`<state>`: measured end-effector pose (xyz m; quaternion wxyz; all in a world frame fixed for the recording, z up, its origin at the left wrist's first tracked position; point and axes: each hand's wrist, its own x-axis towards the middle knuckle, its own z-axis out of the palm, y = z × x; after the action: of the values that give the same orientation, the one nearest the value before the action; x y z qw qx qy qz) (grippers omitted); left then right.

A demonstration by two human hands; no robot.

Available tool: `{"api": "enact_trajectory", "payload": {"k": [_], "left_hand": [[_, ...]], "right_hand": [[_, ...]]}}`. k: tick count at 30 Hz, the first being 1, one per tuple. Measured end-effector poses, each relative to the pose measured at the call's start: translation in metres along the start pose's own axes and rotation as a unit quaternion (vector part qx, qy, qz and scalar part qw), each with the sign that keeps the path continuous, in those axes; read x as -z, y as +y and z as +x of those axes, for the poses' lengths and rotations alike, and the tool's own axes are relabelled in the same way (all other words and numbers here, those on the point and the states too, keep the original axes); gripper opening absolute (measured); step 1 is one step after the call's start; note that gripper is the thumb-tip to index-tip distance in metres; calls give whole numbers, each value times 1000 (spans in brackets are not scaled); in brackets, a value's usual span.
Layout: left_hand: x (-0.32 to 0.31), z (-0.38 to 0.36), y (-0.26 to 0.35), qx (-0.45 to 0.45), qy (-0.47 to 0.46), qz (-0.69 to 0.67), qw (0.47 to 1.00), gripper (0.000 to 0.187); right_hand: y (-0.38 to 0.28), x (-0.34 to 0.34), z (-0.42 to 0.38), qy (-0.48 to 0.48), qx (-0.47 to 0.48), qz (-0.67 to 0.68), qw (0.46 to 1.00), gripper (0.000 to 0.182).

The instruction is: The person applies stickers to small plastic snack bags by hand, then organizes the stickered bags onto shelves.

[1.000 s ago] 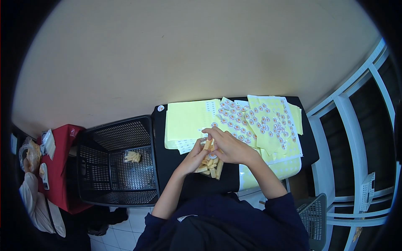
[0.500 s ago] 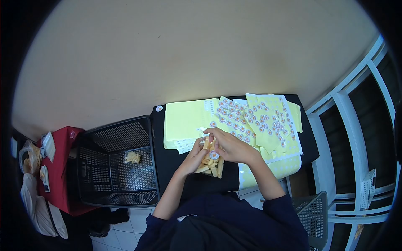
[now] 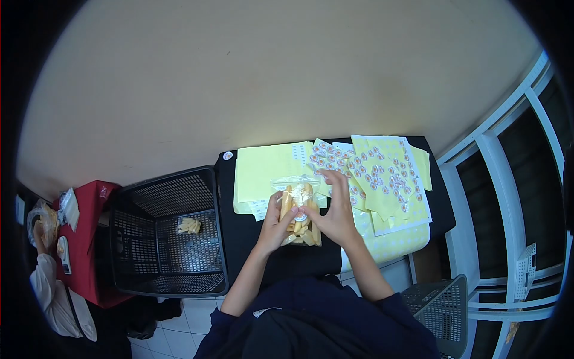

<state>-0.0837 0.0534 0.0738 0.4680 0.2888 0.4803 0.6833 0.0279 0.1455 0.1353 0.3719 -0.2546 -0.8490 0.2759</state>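
Over the table (image 3: 239, 242), left hand (image 3: 273, 226) clasps bag (image 3: 300, 218); right hand (image 3: 338, 214) splays, thumb on it.

Packing workroom: sticker sheets (image 3: 382, 206), crate (image 3: 170, 190)

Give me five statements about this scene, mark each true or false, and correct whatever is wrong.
1. The left hand and right hand both touch a clear bag of pale pieces. True.
2. The right hand is clenched into a fist. False: its fingers are extended, spread away from the thumb.
3. A smaller-looking filled bag lies inside the black crate. True.
4. The yellow sheets carry no stickers. False: many round stickers lie on the yellow sheets.
5. The red cloth is left of the black crate. True.
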Motion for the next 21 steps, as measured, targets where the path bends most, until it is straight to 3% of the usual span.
{"api": "enact_trajectory", "payload": {"k": [2,3,4,6,8,15,21], "left_hand": [[-5,-1,8,-69,28,67,995,47],[-6,-1,9,-68,28,67,995,47],[-7,-1,10,-78,36,89,992,46],[-10,0,12,-87,41,112,989,45],[-13,1,13,-109,50,103,988,43],[-16,3,10,-91,47,102,990,45],[-22,1,16,-119,-6,128,985,57]], "right_hand": [[4,-10,-14,-10,-57,31,998,69],[4,-19,-19,-1,-128,219,967,70],[4,-24,-23,9,-195,398,896,71],[2,-24,-27,-18,-201,401,894,73],[1,-26,-28,20,-185,425,886,80],[11,-19,-26,3,-161,437,885,79],[14,-19,-25,49,-219,437,871,70]]}}
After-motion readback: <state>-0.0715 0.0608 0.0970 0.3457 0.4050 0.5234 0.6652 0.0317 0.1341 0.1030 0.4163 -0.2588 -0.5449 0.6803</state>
